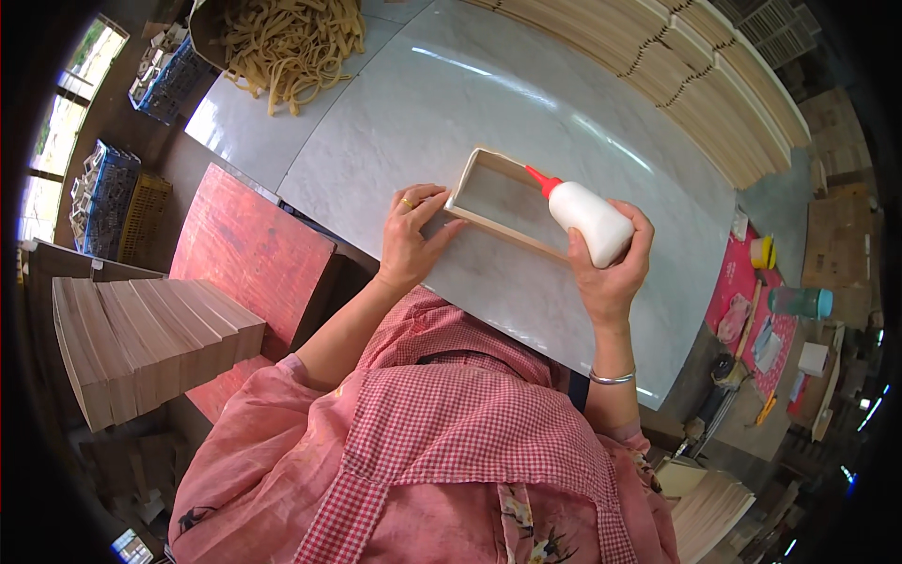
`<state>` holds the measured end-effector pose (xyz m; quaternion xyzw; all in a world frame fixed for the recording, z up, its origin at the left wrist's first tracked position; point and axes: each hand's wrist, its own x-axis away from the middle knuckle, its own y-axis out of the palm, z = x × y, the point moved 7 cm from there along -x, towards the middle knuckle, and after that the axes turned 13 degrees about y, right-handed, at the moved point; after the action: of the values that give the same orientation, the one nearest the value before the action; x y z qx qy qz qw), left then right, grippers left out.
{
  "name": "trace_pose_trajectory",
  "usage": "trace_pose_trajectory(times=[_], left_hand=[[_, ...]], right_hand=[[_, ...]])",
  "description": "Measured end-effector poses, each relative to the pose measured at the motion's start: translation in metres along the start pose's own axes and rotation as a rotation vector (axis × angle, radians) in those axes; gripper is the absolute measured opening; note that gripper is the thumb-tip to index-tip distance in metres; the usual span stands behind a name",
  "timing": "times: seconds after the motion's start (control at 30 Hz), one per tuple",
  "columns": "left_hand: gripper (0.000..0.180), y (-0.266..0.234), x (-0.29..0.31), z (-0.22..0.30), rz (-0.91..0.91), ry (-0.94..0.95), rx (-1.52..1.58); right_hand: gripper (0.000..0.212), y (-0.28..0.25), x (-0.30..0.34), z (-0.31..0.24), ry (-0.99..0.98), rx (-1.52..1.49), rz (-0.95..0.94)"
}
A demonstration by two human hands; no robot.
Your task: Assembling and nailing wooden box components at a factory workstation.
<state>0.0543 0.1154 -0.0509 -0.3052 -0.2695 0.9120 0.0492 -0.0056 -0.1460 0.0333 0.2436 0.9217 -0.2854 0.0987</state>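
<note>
A rectangular wooden frame [512, 232] with thin walls lies on the pale marbled tabletop [395, 122]. My left hand [410, 233] grips its left end, thumb on the near side and fingers at the corner. In my right hand [618, 268] is a white glue bottle [590, 223] with a red nozzle, held tilted over the frame's right part. The nozzle tip points at the frame's far long side. The bottle and hand hide the frame's right end.
Stacked wooden strips [658, 56] line the table's far right edge. A heap of tan bands [291, 42] spills from a container at the far left. A stack of wooden boards [150, 343] rests on a red board [249, 254] at left. A greenish bottle [797, 303] lies at right.
</note>
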Motion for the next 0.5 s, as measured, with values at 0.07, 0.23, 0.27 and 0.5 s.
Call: trace_pose_trajectory(times=[0.07, 0.23, 0.27, 0.5], left_hand=[[0.041, 0.0, 0.0, 0.0, -0.006, 0.001, 0.003], [0.04, 0.0, -0.001, 0.0, -0.008, 0.028, -0.02], [0.04, 0.0, -0.001, -0.001, -0.007, 0.02, -0.02], [0.039, 0.001, 0.001, -0.001, -0.006, -0.019, -0.027]], right_hand=[[0.057, -0.008, 0.001, 0.004, 0.008, 0.004, 0.017], [0.058, -0.032, 0.005, 0.009, -0.027, 0.059, 0.119], [0.058, -0.037, 0.007, 0.011, -0.023, 0.063, 0.131], [0.058, -0.07, 0.019, 0.025, 0.016, 0.122, 0.21]])
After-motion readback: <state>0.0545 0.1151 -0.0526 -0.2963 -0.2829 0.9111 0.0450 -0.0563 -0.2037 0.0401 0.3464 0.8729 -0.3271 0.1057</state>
